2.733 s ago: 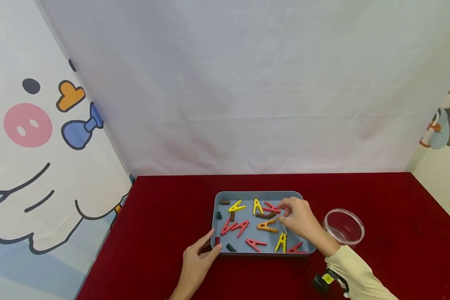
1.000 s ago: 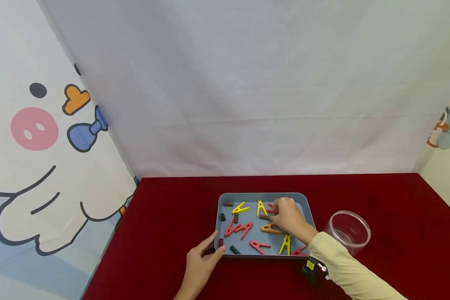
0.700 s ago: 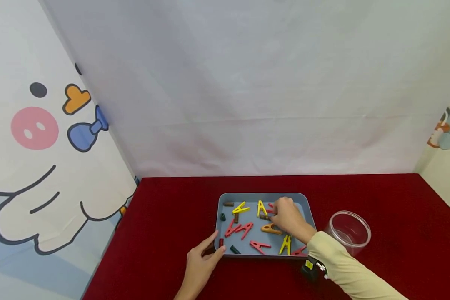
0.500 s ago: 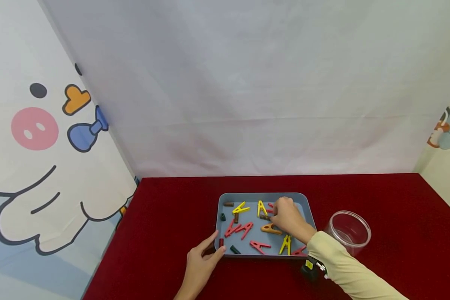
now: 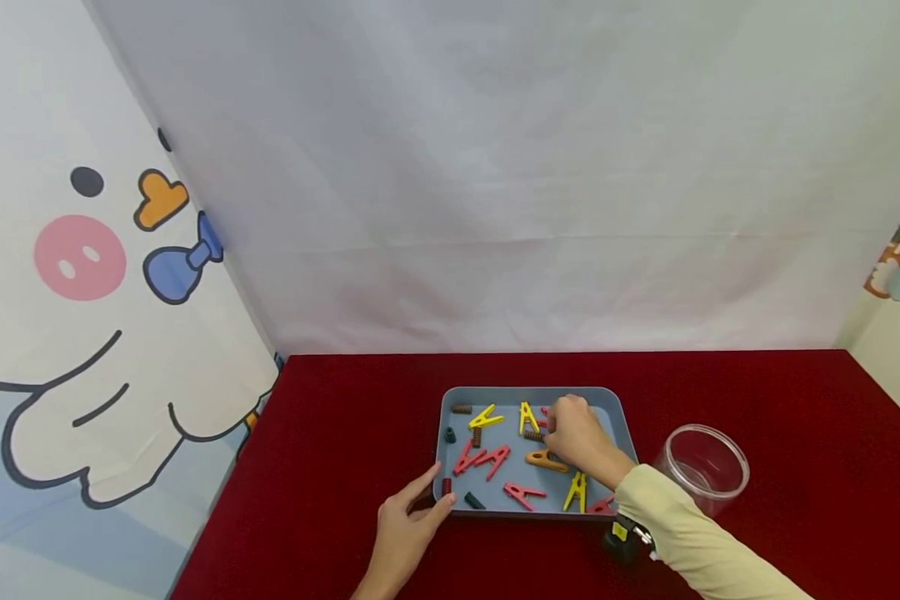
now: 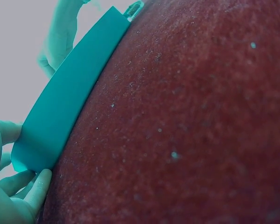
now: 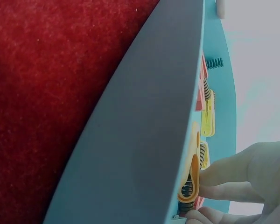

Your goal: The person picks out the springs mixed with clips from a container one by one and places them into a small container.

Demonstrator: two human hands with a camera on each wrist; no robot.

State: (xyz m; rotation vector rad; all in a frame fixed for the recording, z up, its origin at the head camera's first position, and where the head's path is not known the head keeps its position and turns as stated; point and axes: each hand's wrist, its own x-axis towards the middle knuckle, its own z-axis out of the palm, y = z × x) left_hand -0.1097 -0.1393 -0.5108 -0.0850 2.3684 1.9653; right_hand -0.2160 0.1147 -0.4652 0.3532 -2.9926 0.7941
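Observation:
A shallow grey-blue tray [image 5: 607, 410] lies on the table with small spring clips and coil springs spread in it. My left hand [image 5: 401, 532] holds its near left corner, thumb at the front wall and fingers along the left side; the left wrist view shows those fingers [image 6: 38, 189] against the wall. Over the tray's right part my right hand [image 5: 581, 437] points down, fingers curled together, pinching a dark coil spring [image 7: 185, 206] mostly hidden by the hand. Beside its fingertips are another brown spring [image 5: 533, 436], an orange clip [image 5: 546, 460] and a partly covered red clip [image 5: 543, 422].
A clear round tub [image 5: 703, 467] stands right of the tray, near the right forearm. Yellow clips [image 5: 485, 417], red clips [image 5: 523, 493] and green springs [image 5: 474, 501] lie about in the tray. A dark red cloth [image 5: 345, 433] covers the table; a pale curtain hangs behind.
Since the earliest frame my right hand has moved down and left into the tray and its fingers have closed together. It has then stayed nearly still. My left hand keeps to the tray corner.

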